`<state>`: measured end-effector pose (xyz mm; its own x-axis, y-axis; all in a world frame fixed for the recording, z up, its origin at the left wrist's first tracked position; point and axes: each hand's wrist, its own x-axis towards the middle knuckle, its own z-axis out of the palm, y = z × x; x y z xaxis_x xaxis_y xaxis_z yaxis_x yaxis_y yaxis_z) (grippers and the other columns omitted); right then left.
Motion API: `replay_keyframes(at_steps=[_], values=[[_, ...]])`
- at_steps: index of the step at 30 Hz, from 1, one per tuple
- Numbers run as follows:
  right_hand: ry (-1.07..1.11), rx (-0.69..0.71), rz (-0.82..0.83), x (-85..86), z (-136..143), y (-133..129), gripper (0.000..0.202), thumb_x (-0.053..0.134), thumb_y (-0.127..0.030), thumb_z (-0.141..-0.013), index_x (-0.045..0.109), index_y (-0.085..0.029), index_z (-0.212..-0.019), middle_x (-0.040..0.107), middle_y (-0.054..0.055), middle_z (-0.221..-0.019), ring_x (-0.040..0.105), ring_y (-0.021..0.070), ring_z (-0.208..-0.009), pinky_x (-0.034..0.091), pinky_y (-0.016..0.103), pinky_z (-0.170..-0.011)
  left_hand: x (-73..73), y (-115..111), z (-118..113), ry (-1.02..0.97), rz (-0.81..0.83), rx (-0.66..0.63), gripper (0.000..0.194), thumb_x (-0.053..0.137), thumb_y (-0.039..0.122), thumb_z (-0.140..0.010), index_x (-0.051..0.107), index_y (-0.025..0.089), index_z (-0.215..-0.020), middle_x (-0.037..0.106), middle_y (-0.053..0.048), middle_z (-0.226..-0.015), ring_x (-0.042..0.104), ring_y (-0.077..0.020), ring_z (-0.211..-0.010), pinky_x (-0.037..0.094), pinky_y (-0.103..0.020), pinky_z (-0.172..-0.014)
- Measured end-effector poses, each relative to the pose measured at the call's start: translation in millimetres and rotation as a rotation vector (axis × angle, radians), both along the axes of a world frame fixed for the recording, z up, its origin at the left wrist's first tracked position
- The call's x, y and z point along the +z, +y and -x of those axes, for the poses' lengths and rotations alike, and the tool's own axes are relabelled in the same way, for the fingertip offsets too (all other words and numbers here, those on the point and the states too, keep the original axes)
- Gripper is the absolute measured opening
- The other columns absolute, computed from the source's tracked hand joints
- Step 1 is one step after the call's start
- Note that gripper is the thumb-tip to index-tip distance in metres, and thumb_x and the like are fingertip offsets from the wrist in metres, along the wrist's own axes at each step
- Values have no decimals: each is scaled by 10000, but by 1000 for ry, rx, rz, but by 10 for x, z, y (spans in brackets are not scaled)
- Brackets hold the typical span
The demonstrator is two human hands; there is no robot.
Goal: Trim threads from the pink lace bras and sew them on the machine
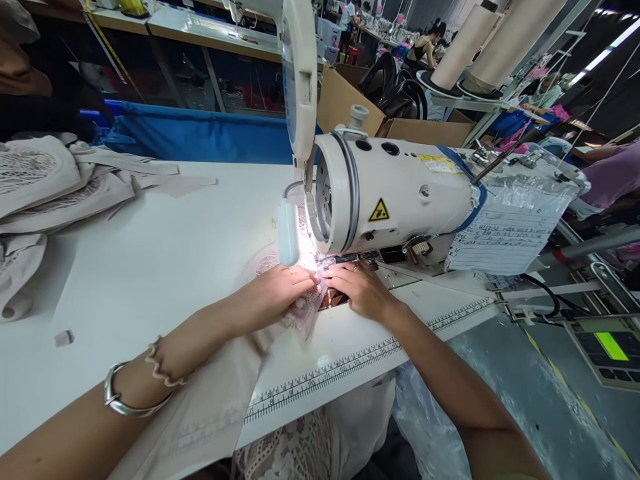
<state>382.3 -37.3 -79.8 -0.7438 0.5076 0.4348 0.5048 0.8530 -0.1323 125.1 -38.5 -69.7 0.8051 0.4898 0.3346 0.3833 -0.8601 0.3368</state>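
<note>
Pale pink lace fabric [303, 319] lies under the lit needle area of a white sewing machine [400, 193]. My left hand [280, 293] holds the lace from the left, its fingers closed and pressed together close to the needle. From the right, my right hand [361, 290] grips the lace edge with bent fingertips, next to the presser foot. Glare and the fingers hide the needle and the exact seam. A sheer beige length of fabric [215, 400] runs beneath my left forearm and over the table's front edge.
Beige lace-trimmed pieces [45, 180] are piled on the left of the white table [150, 267]. A printed ruler [320, 380] follows the front edge. A small light-blue guard [288, 233] hangs beside the needle. Behind stands a cardboard box [430, 131] with black items; co-workers are farther back.
</note>
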Motion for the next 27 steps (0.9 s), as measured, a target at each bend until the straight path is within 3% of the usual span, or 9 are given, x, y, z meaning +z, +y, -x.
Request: replay_keyframes(at_steps=[4,9,12,14,17,20,24,27], values=[[50,-18,26,-7,-13,14,385,360,-23,-964,690,-180,-1084,740,86,-1065,632,223,-1071,537,376,-873,37,-36,6,129,-16,-46,407,494,91,-925,572,225,-1301,612,-111,-1334,601,-249,-1087,474,-383,-815],[40,-64,34,-2,-1,10,246,472,-158,-997,686,-179,-1116,719,89,-1033,646,218,-946,518,338,-803,5,-160,-143,248,-216,146,418,563,343,-969,555,190,-1358,657,-121,-1040,566,-247,-814,402,-363,-660],[18,-98,41,-4,-9,10,232,479,-160,-995,698,-190,-1068,713,81,-992,644,200,-881,497,312,-735,-33,-188,-186,236,-249,161,362,514,347,-996,608,137,-1276,654,-114,-965,544,-224,-744,375,-353,-634],[29,-64,46,-2,-14,12,280,440,-100,-988,703,-195,-1000,714,73,-969,644,188,-892,495,301,-733,-34,-176,-169,166,-203,127,274,498,305,-1006,644,161,-1188,666,-105,-989,568,-221,-796,398,-358,-680],[94,66,66,16,-3,10,251,485,-79,-960,679,-205,-863,734,63,-960,643,198,-997,505,331,-814,-1,-145,-121,53,-105,42,184,493,221,-998,660,215,-1073,679,-77,-1033,596,-221,-930,432,-373,-796],[200,203,166,62,23,-9,234,534,-85,-938,626,-223,-773,761,23,-917,665,181,-1002,484,362,-889,41,-146,-108,44,-16,0,84,587,245,-942,640,197,-987,675,-79,-1039,597,-224,-929,450,-374,-789],[203,291,366,136,40,-63,323,483,-8,-889,521,-220,-648,711,-34,-698,655,130,-736,465,329,-817,58,-195,-152,124,-4,111,377,735,512,-813,583,176,-890,637,-81,-944,557,-222,-775,433,-392,-706],[159,260,410,140,34,-88,344,413,57,-815,512,-215,-630,632,-38,-607,586,117,-622,465,292,-736,33,-205,-173,72,-16,130,340,600,516,-929,587,178,-903,637,-75,-896,550,-206,-733,436,-384,-679]])
